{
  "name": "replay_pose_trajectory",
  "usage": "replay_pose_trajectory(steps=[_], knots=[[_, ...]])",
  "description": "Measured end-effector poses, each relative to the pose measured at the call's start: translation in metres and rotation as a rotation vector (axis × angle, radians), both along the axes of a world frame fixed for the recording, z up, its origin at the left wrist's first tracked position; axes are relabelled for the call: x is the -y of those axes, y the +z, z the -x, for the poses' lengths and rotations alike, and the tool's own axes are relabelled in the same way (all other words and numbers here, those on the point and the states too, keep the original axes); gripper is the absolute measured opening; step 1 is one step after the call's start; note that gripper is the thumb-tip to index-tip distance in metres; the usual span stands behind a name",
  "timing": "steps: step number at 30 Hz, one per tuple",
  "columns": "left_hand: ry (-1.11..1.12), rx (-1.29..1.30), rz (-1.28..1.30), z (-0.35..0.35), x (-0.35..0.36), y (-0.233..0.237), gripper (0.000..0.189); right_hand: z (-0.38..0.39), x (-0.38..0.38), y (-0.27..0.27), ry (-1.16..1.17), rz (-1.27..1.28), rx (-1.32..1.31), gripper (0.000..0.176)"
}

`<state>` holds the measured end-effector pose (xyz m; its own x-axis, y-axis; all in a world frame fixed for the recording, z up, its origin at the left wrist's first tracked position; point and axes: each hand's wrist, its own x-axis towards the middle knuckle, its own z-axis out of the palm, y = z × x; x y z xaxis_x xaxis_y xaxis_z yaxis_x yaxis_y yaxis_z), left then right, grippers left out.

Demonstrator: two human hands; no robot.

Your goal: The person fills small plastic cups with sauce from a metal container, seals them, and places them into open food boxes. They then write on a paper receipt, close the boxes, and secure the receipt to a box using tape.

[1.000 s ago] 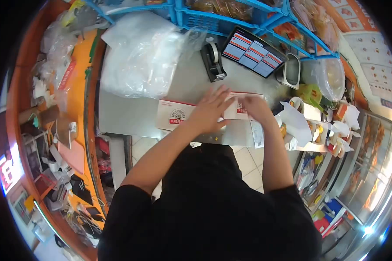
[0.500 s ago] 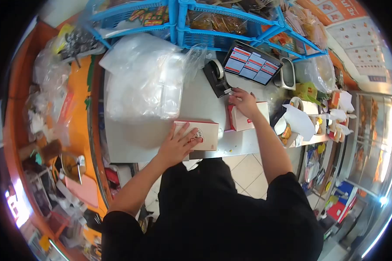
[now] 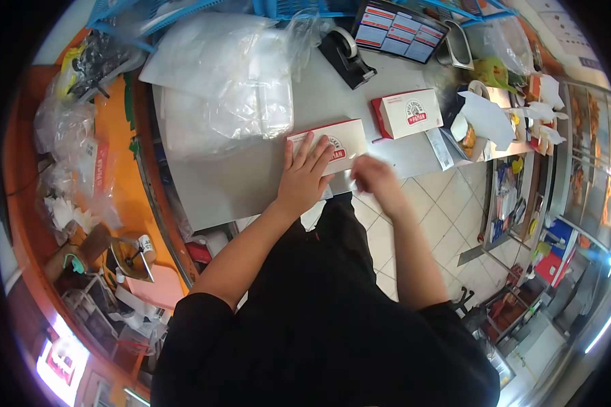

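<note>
Your left hand lies spread on the left box; whether your blurred right hand pinches anything, I cannot tell. Pushing nearward could slide that box off the counter.

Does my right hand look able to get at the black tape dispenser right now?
Probably yes: the grey metal counter between the two white cardboard boxes seems to leave your right hand a free way to the black tape dispenser.
</note>
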<state>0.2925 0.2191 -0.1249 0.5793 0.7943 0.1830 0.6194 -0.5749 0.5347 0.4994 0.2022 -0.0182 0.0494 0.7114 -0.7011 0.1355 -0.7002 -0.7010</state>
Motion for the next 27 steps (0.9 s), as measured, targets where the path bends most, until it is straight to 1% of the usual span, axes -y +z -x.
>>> replay_pose_trajectory(steps=[2,3,5,6,8,9,10,12,14,15,16,18,19,20,21,22,23,24,25,26,27], knots=[[0.011,-0.015,0.011,0.000,0.002,-0.001,0.065,0.034,0.029,-0.061,-0.065,-0.063,0.275,0.042],[0.003,-0.013,0.009,0.001,0.006,-0.002,0.065,0.046,0.036,-0.071,-0.073,-0.063,0.277,0.042],[-0.005,-0.041,-0.015,0.001,0.001,-0.003,0.065,0.059,0.035,-0.079,-0.071,-0.123,0.709,0.043],[-0.006,-0.045,-0.020,0.001,-0.001,-0.003,0.065,0.057,0.034,-0.077,-0.075,-0.128,0.705,0.043],[-0.006,-0.009,0.030,0.001,0.001,-0.001,0.066,0.047,0.039,-0.072,-0.212,0.036,0.307,0.039],[-0.015,-0.015,0.027,0.002,0.002,-0.001,0.066,0.043,0.047,-0.084,-0.251,-0.105,0.201,0.031],[-0.018,-0.012,0.028,0.002,0.001,-0.001,0.066,0.037,0.051,-0.098,-0.255,-0.111,0.198,0.031],[-0.014,-0.016,0.037,0.002,0.000,0.000,0.067,0.032,0.054,-0.107,-0.029,-0.442,0.562,0.033],[-0.016,-0.067,0.023,0.002,-0.003,-0.001,0.067,0.027,0.044,-0.117,0.187,-0.290,0.870,0.037],[-0.015,-0.031,0.051,0.003,-0.006,0.000,0.067,0.029,0.037,-0.117,0.148,-0.176,0.869,0.043],[-0.018,-0.036,0.044,0.002,-0.008,0.002,0.067,0.031,0.036,-0.112,0.141,-0.181,0.865,0.043],[-0.001,-0.079,0.063,0.001,-0.009,0.009,0.070,0.037,0.038,-0.092,0.145,0.012,0.817,0.043],[-0.014,-0.081,0.052,0.002,-0.011,0.014,0.070,0.047,0.049,-0.095,0.160,-0.133,0.886,0.042],[-0.032,-0.157,0.102,0.000,-0.017,0.022,0.073,0.056,0.056,-0.101,0.135,-0.139,0.891,0.042],[-0.049,-0.232,0.153,-0.002,-0.022,0.030,0.077,0.067,0.060,-0.105,0.151,-0.247,1.017,0.042],[-0.064,-0.228,0.145,-0.004,-0.029,0.036,0.077,0.076,0.065,-0.109,0.175,-0.350,1.143,0.045],[-0.114,-0.287,0.093,-0.006,-0.041,0.042,0.078,0.083,0.060,-0.106,0.177,-0.243,1.067,0.052],[-0.158,-0.344,0.033,-0.008,-0.057,0.045,0.080,0.083,0.059,-0.104,0.167,-0.251,1.075,0.052],[-0.189,-0.267,0.045,-0.010,-0.066,0.023,0.077,0.083,0.057,-0.103,0.187,-0.215,1.042,0.053],[-0.189,-0.264,0.034,-0.014,-0.072,0.031,0.077,0.083,0.054,-0.101,0.209,-0.176,1.003,0.054],[-0.156,-0.275,0.107,-0.019,-0.076,0.038,0.079,0.079,0.054,-0.099,0.217,-0.126,0.972,0.052]])
